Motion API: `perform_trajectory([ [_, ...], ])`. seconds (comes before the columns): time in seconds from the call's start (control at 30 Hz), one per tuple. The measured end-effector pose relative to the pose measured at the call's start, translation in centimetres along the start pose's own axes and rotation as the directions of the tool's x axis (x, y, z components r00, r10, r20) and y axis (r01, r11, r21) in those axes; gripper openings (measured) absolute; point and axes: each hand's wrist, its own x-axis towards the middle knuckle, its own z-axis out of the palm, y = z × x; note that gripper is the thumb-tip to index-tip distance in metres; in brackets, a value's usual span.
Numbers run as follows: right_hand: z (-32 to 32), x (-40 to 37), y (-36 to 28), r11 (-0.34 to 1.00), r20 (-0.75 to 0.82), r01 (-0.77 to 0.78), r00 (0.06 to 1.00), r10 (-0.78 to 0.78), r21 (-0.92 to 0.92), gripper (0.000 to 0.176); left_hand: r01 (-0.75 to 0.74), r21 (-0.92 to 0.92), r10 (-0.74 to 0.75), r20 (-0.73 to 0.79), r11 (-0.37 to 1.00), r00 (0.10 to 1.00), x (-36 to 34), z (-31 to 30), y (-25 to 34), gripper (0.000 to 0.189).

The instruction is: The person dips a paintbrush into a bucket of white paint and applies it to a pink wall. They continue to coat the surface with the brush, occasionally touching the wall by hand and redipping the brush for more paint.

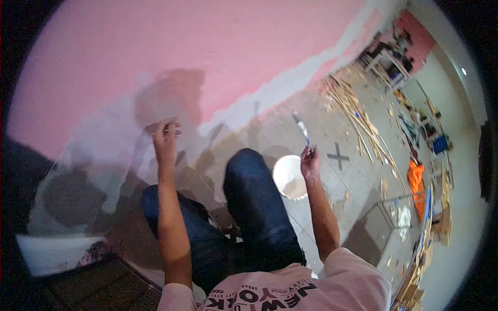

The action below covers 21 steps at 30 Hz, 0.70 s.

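My right hand [310, 165] is closed around the handle of a paintbrush [301, 127], whose pale bristle end points up and away from me. Just left of that hand, a white bucket [278, 179] stands on the floor beside my knee; what it holds is hard to make out. My left hand [166, 130] is raised in front of the wall, its fingers loosely bent and partly apart, with nothing visible in them. Ahead, the pink wall [171, 41] carries a whitish band [280, 85] along its lower part, and shadows fall across it.
Long wooden strips [358, 119] and scraps litter the tiled floor on the right. A thin metal frame [390, 210] stands near an orange cloth [415, 179]. More wood pieces [415, 280] lie along the right side. A dark mat-like surface [104, 285] is at lower left.
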Motion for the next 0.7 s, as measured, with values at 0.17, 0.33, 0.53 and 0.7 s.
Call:
perform_trajectory([
  [0.17, 19.3, -5.5, 8.0, 0.859, 0.387, 0.250, 0.920, -0.067, -0.447, 0.036, -0.024, -0.054, 0.015, -0.154, 0.998, 0.988, -1.4, -4.8, 0.1, 0.024],
  [0.33, 25.9, -8.9, 17.3, 0.714, 0.635, 0.414, 0.770, 0.056, -0.565, 0.047, -0.031, -0.121, -0.005, -0.292, 0.992, 0.956, -2.9, -10.5, 0.0, 0.022],
  [0.53, 26.5, -15.2, 26.7, 0.470, 0.664, 0.544, 0.736, 0.130, -0.695, 0.050, -0.067, -0.208, -0.021, -0.394, 0.976, 0.919, -4.3, -14.4, -0.4, 0.023],
  [0.7, 26.9, -15.5, 29.6, 0.226, 0.787, 0.767, 0.617, -0.005, -0.601, 0.044, -0.026, -0.255, -0.080, -0.398, 0.967, 0.914, -3.8, -14.7, -0.5, 0.021],
])
